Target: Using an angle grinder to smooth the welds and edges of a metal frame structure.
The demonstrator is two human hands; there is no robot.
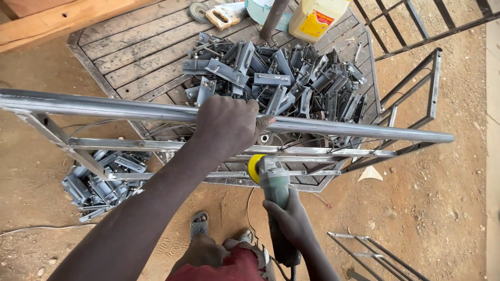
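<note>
My left hand grips the top round tube of a grey metal frame that stretches across the view. My right hand holds a green-bodied angle grinder by its handle. The grinder's yellow disc sits close to a lower flat bar of the frame, just below my left hand. Whether the disc touches the bar, I cannot tell.
A heap of grey metal brackets lies on an octagonal wooden platform. More brackets lie on the dirt at left. A yellow jug stands at the back. Other metal frames rest at right. My sandalled feet are below.
</note>
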